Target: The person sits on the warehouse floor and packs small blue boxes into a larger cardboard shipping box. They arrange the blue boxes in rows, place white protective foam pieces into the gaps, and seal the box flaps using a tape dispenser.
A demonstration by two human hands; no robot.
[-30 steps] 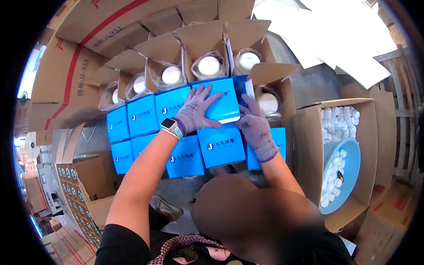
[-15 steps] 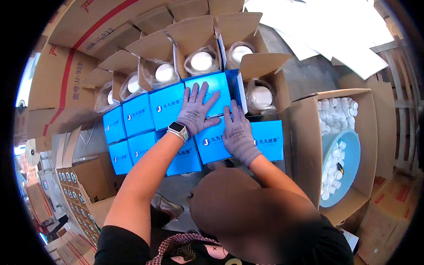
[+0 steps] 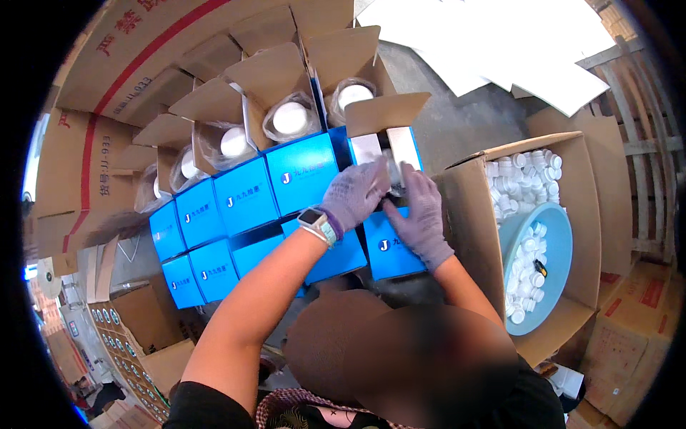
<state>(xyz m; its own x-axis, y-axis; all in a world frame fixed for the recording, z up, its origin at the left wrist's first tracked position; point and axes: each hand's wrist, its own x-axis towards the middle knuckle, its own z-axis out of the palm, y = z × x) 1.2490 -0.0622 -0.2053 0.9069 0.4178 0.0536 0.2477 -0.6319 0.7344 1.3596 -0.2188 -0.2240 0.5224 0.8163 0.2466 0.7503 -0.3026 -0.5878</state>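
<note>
Both my hands wear thin purple gloves. My left hand (image 3: 355, 191), with a smartwatch (image 3: 315, 222) on its wrist, and my right hand (image 3: 421, 211) meet at the mouth of an open blue box (image 3: 371, 149) whose white flaps stand up. The fingers of both curl onto its front edge, with something dark between them. This box is at the right end of the back row of closed blue boxes (image 3: 243, 196). Another closed blue box (image 3: 389, 254) lies under my right wrist.
Behind the blue rows stand open brown cartons holding white-lidded jars in plastic bags (image 3: 291, 118). To the right is a large cardboard box (image 3: 464, 214) full of white caps, with a light-blue basin (image 3: 554, 250) in it. White sheets (image 3: 500, 43) lie beyond, with a wooden pallet (image 3: 643, 143) at the far right.
My hands have left the closed lids in the middle of the rows, where they lay flat, and moved right to the open box at the row's end, fingers now curled.
</note>
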